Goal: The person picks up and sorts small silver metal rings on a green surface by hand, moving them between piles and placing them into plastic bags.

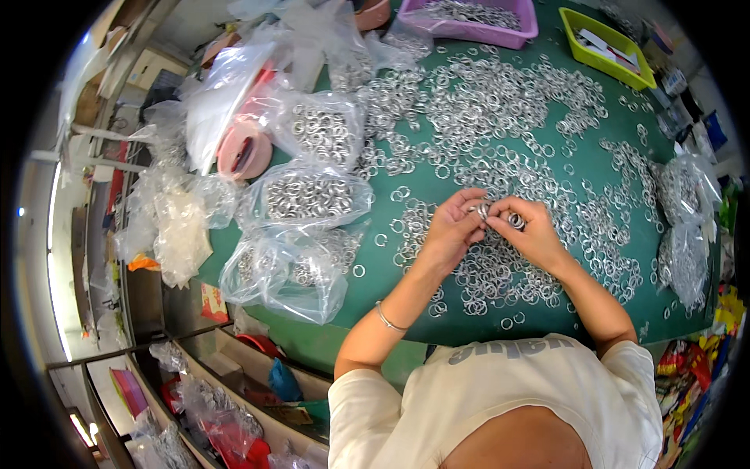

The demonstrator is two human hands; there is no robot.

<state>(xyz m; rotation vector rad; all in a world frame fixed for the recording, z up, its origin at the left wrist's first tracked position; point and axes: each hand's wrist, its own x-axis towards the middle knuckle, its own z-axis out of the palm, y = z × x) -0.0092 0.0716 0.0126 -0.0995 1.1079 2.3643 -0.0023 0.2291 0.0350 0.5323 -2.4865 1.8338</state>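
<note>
My left hand [450, 231] and my right hand [536, 236] meet over a green table, fingers closed in a pinch. Between their fingertips are small silvery metal rings [483, 211]. A few more rings [516, 221] show in the curl of my right fingers. Just how many each hand grips is hidden by the fingers. Below and around the hands lies a loose pile of metal rings [500, 273], some of them seemingly split. A much larger spread of rings [492, 102] covers the far part of the table.
Clear plastic bags of rings [308, 195] line the table's left side, with other bags [686, 234] on the right edge. A pink round container [244, 148] stands at far left. A purple basin [523, 35] and a yellow-green basket [574, 51] sit at the back.
</note>
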